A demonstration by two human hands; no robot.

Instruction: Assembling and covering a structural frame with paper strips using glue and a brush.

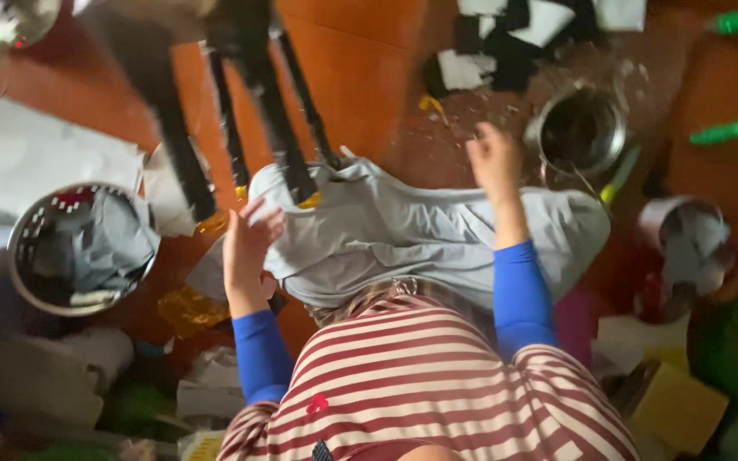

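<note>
— Cloth (pixel 403 235), grey and crumpled, lies on our lap, just under our fingers. Do we hold it?

— Our left hand (pixel 249 243) sits at its left edge. Its fingers are spread and bent a little, and their tips touch the cloth.

— And our right hand (pixel 493 158)?

— It is up past the far edge of the cloth. The picture is blurry, so we cannot tell if those fingers are spread or pressed together.

— What is near those fingers?

— A shiny metal pot (pixel 578 132) stands just to the right of them, on the red floor (pixel 360 77).

— And by the left fingers?

— Black stand legs (pixel 275 111) come down just above them. Further left sits a metal bowl with holes (pixel 23 248), with grey cloth inside.
</note>
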